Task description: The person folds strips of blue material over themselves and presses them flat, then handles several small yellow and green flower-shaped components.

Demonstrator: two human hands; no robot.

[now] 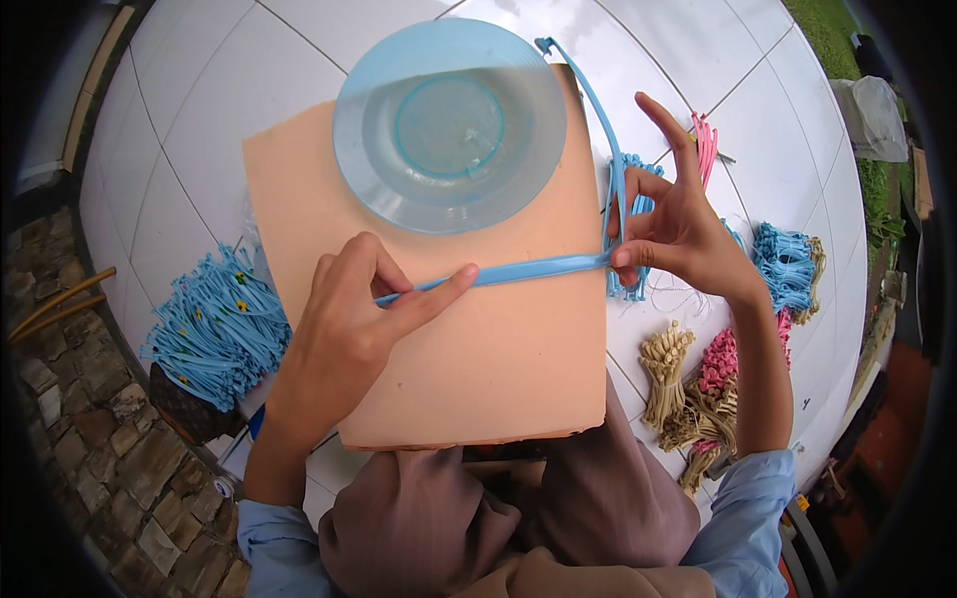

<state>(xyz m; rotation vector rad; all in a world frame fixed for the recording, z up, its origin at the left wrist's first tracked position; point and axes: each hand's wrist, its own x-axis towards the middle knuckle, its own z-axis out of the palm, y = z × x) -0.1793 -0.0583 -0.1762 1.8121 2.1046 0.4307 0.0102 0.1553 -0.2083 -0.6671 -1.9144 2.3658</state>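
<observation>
A glossy light-blue flat ribbon (538, 268) stretches across a peach-coloured rectangular board (478, 369).
The left hand (344, 324) and right hand (688, 234) each pinch it, the right with other fingers spread. A slipping thumb could probably let it twist or slacken; its loose tail might catch the round translucent blue plastic plate (367, 164) crowding the board's far end. Blue knotted-cord bundles (224, 324) lie beside the left forearm.

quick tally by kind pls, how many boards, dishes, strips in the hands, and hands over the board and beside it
Tan board: 1
Translucent blue dish: 1
Blue strip: 1
Left hand and right hand: 2
Total: 5
</observation>
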